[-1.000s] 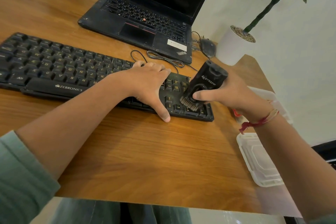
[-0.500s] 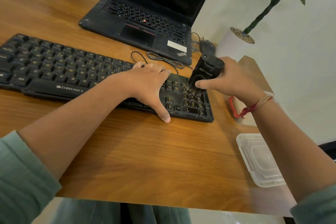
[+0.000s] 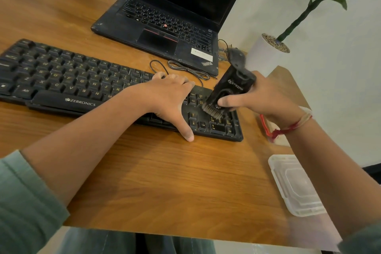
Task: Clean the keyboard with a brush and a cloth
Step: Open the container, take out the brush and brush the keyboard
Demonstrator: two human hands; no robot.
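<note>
keyboard (image 3: 61,80), left hand (image 3: 167,99) flat, right hand (image 3: 266,97) gripping brush (image 3: 226,93)

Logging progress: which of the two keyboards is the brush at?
The standalone Zebronics keyboard: the right hand holds the brush over its right end, and the left hand rests on it. The laptop behind is untouched.

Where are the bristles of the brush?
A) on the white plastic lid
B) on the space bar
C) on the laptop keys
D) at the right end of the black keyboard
D: the right hand holds the brush with its bristles at the keys on the right end of the keyboard, next to the left hand.
</note>
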